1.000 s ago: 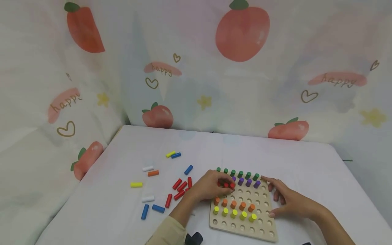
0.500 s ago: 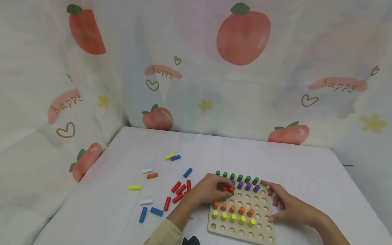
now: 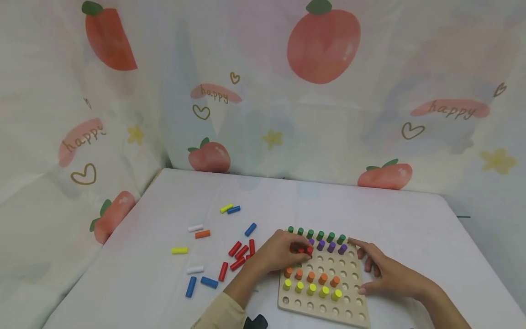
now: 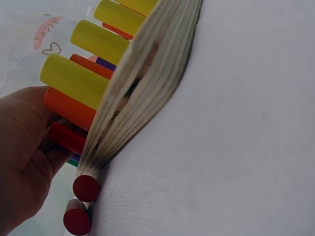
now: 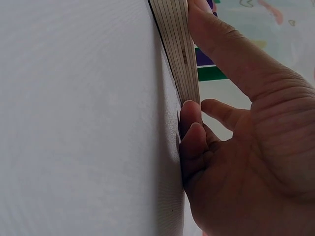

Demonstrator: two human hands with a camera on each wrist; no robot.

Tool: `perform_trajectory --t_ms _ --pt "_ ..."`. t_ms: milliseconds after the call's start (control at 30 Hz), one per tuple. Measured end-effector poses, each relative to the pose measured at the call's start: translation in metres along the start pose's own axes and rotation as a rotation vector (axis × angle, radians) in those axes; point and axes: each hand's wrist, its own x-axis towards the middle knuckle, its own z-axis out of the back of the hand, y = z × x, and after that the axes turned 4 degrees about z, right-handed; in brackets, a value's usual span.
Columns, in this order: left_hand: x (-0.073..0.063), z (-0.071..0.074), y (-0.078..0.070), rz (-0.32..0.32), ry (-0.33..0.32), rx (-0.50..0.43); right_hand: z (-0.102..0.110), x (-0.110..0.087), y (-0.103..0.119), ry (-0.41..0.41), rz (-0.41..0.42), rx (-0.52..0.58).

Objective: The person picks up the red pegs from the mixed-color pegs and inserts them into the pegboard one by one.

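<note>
In the head view, a light wooden pegboard (image 3: 304,310) carries upright rows of green pegs (image 3: 321,235), purple pegs (image 3: 331,247), orange pegs (image 3: 311,277) and yellow pegs (image 3: 311,289). My left hand (image 3: 278,251) reaches over the board's left side and pinches a red peg (image 3: 309,251) near the purple row. Another red peg (image 3: 300,250) shows beside it, partly hidden by the fingers. My right hand (image 3: 392,272) rests along the right edge, index finger at the far corner and thumb (image 5: 226,42) over the edge in the right wrist view.
Left of the board lie several loose red pegs (image 3: 223,271). Farther out are blue pegs (image 3: 209,282), white pegs (image 3: 195,269), yellow ones and an orange peg (image 3: 202,234). A patterned cloth (image 3: 320,114) hangs behind the white table (image 3: 123,283).
The view shifts slightly as the head moves. Both hands stay in nearly the same place on the board, the left still pinching the red peg.
</note>
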Motion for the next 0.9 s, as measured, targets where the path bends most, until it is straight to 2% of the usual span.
perform_trajectory --t_ms 133,300,533,700,900 --pt "-0.0002 -0.0004 -0.0006 -0.013 -0.006 0.013 0.0007 -0.0014 -0.0001 -0.005 0.015 -0.02" --pt "-0.0007 -0.0001 -0.001 0.006 -0.02 0.035 0.0011 0.0003 0.0016 -0.002 0.016 -0.023" --pt "0.0024 -0.0016 -0.0023 -0.016 -0.052 0.036 0.004 0.0018 0.0013 -0.009 0.006 -0.045" --pt "0.0038 -0.0036 -0.0035 -0.013 -0.073 0.059 0.0044 0.0033 0.0021 -0.011 0.002 -0.031" --pt "0.0017 -0.0067 -0.0051 0.012 -0.064 0.064 0.0009 0.0024 0.0002 0.006 -0.019 0.016"
